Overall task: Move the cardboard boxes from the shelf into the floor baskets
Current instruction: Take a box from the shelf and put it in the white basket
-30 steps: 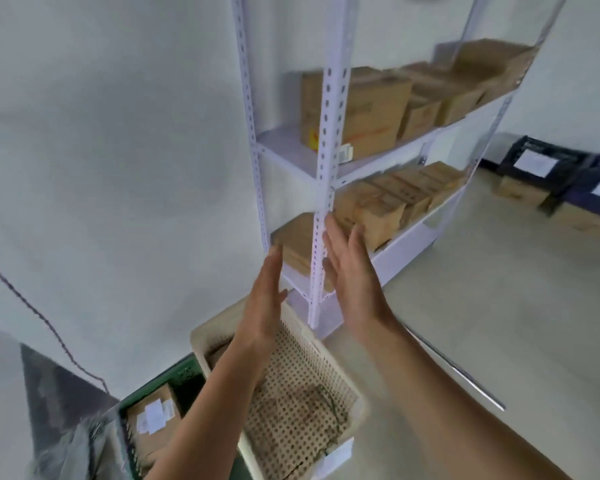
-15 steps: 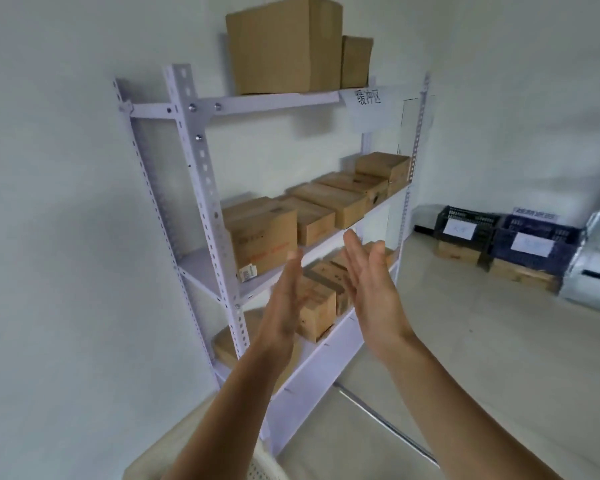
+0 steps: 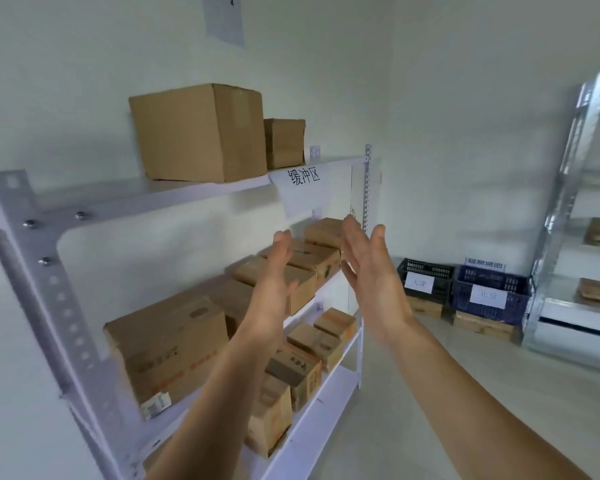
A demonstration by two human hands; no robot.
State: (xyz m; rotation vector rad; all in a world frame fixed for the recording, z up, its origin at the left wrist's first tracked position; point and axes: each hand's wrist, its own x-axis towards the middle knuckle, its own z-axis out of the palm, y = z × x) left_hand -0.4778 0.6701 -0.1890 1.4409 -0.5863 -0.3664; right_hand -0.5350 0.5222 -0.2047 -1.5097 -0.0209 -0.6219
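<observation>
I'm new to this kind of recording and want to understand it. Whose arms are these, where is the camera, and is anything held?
No machine here: the arms are a person's, and the one picture comes from a wide-angle camera worn on their head. The left hand and right hand are raised with straight fingers, palms facing each other, holding nothing. Before them stands a white metal shelf. Its top level carries a large cardboard box with a smaller box beside it; the levels below hold rows of boxes. By the far wall sit a black basket and a blue basket, each with a paper label.
</observation>
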